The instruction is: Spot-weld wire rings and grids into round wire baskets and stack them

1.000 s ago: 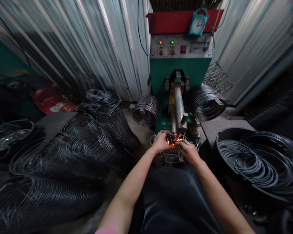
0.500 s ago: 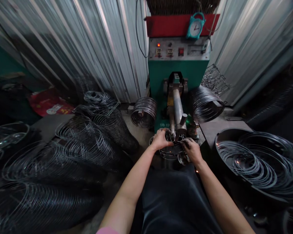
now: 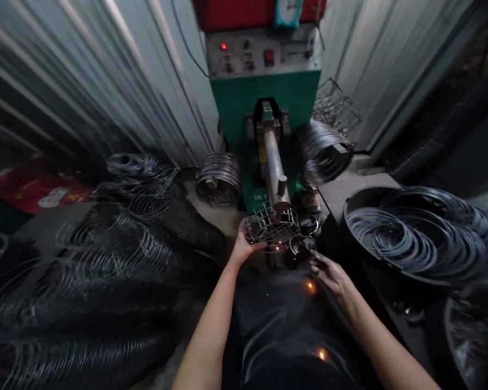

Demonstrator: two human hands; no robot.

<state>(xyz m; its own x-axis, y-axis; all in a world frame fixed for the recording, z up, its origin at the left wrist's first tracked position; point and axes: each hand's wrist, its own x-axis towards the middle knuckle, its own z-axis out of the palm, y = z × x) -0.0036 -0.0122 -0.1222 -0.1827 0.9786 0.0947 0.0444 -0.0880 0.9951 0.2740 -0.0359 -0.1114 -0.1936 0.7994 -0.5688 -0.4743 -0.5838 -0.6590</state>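
A round wire basket (image 3: 273,225) is tilted under the end of the machine's metal arm (image 3: 275,162). My left hand (image 3: 244,246) grips its left rim, thumb along the near side. My right hand (image 3: 328,273) is apart from the basket, fingers bent together beside a small round metal cup (image 3: 302,246). Whatever lies between those fingertips is too small or dark to name. Behind that cup sits another small round dish (image 3: 309,223). Glowing sparks (image 3: 310,286) fly over the dark apron (image 3: 276,325) on my lap.
The green machine (image 3: 264,86) stands ahead, its red lamp lit. Coiled wire bundles flank it, a left coil (image 3: 218,179) and a right coil (image 3: 321,151). Stacks of wire rings (image 3: 146,238) fill the left side. A round tub (image 3: 352,208) of wire rings stands at right.
My right hand has left the basket and moved back and down to beside the cup. My left hand keeps the basket, now tilted more. Sparks have spread over the apron; the view has shifted.
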